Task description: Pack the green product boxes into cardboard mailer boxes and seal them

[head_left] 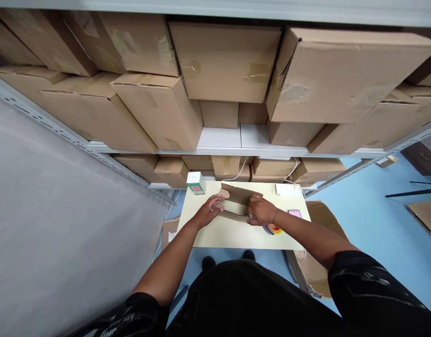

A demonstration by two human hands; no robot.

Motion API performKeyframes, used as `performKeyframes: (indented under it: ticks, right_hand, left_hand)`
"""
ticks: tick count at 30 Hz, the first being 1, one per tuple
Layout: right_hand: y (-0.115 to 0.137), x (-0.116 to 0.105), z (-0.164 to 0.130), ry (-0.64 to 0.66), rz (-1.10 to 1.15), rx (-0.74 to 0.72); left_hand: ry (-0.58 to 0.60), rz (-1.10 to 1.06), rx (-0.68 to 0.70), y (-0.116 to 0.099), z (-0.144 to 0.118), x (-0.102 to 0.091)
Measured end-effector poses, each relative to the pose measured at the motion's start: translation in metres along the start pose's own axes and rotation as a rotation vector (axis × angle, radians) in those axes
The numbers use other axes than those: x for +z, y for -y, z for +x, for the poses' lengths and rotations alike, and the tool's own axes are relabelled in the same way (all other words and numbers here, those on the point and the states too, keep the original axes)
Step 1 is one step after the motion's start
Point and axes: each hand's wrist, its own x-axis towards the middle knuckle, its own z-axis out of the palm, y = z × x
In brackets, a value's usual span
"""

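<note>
Head view: both hands, left hand (205, 213) and right hand (261, 210), grip a cardboard piece (238, 199) on the pale table (233, 236) below box-laden shelves (219, 142).

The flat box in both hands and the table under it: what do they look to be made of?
The flat box looks like plain brown corrugated cardboard, matte, with folded flaps, held by the left hand and right hand. The table has a smooth pale-yellow top, probably laminate or painted board; the material underneath cannot be told.
</note>
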Motion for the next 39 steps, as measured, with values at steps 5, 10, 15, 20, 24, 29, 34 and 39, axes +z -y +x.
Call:
performKeyframes:
  ticks: [5,10,15,20,24,29,34,39]
  right_hand:
    - [-0.003,-0.004,0.009,0.013,-0.002,-0.07]
    - [-0.004,0.003,-0.006,-0.058,-0.053,0.027]
    - [0.003,0.032,-0.026,-0.302,0.047,0.245]
    - [0.018,0.053,-0.036,-0.408,0.14,0.343]
    - [0.022,0.06,-0.035,-0.482,0.188,0.429]
    - [0.028,0.068,-0.027,-0.624,0.439,0.559]
    - [0.034,0.074,-0.016,-0.765,0.589,0.701]
    - [0.024,0.083,-0.002,-0.831,0.454,0.811]
  left_hand:
    - [0.018,0.057,0.014,-0.003,-0.001,-0.004]
    - [0.01,0.147,0.061,-0.002,-0.004,-0.007]
    - [-0.009,0.207,0.054,0.005,-0.008,-0.004]
    - [-0.086,0.234,0.006,0.011,-0.01,0.002]
    - [-0.171,0.245,0.011,0.015,-0.011,0.009]
    - [-0.269,0.288,0.017,0.012,-0.011,0.02]
    - [-0.316,0.349,0.001,0.009,-0.009,0.026]
    - [-0.433,0.33,-0.098,0.008,0.0,0.035]
